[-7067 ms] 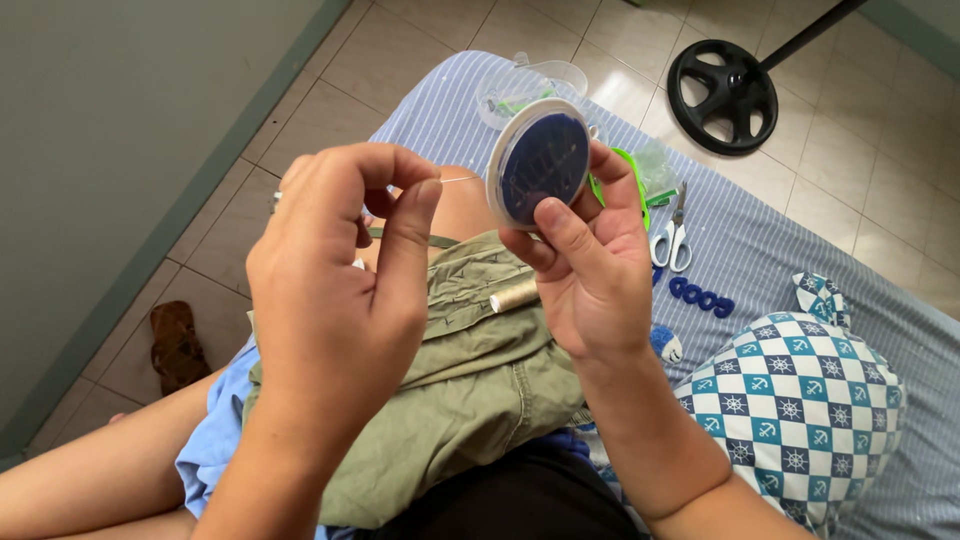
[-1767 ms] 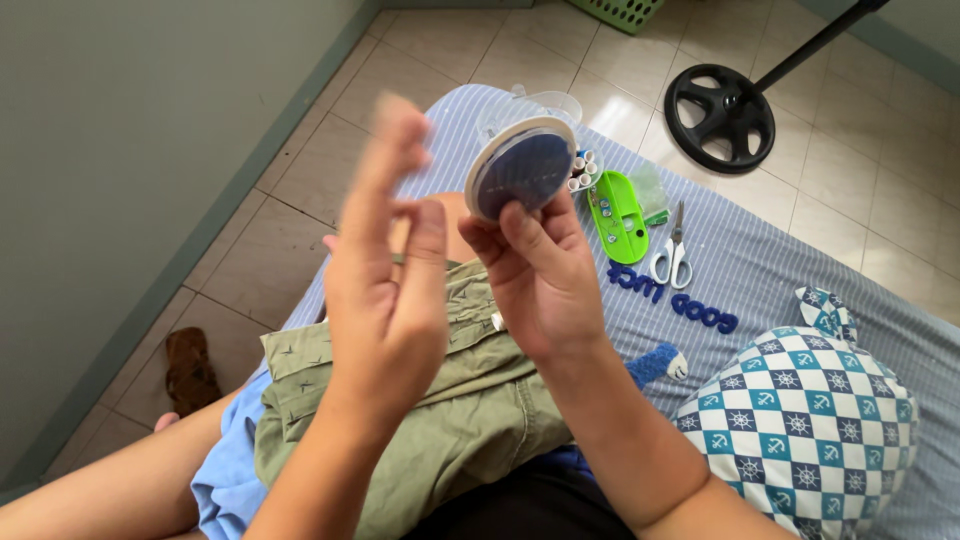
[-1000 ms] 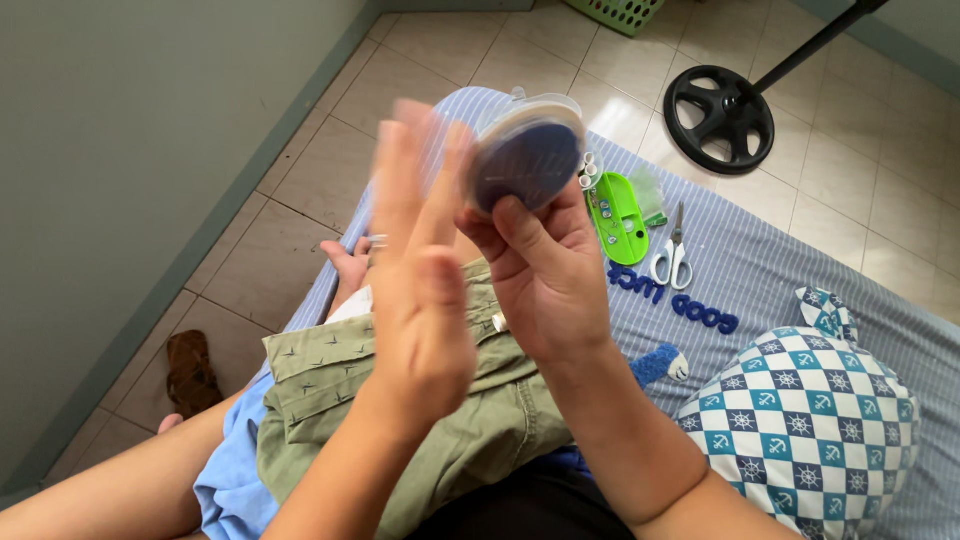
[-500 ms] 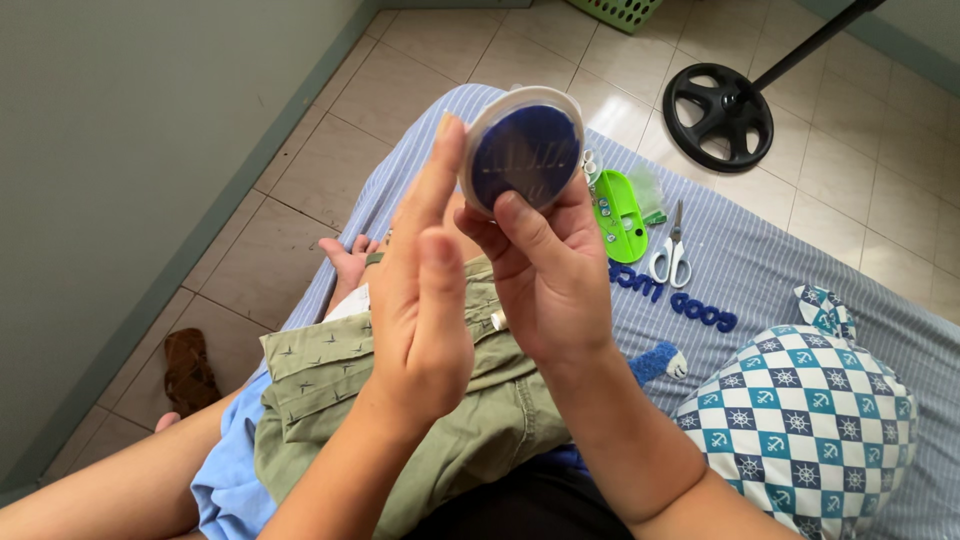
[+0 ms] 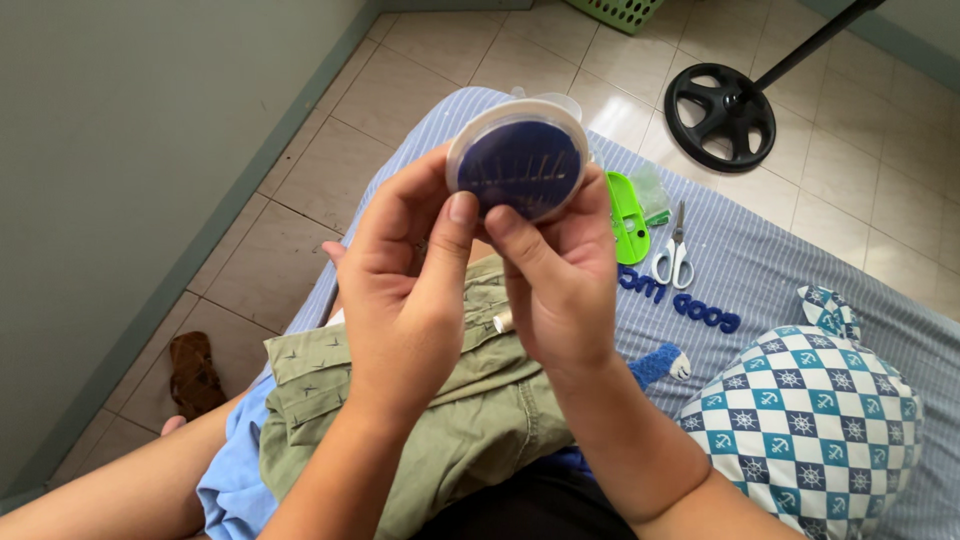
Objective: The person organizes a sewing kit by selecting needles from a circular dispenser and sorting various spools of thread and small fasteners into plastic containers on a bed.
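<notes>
Right hand (image 5: pixel 560 290): grips the round white plastic needle case with dark blue insert (image 5: pixel 518 165), raised above the lap.
Left hand (image 5: pixel 405 290): thumb and fingers closed on the case's left rim.
Progress: case appears shut; olive-green cotton shorts (image 5: pixel 450 410) wait unsewn on the lap.
Bed's far edge: white-handled scissors (image 5: pixel 673 250).

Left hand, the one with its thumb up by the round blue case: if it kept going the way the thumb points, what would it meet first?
The left hand points its thumb up at the round needle case held in the right hand. The thumb tip seems already at the case's lower rim, so that comes first, though depth is unclear.
</notes>
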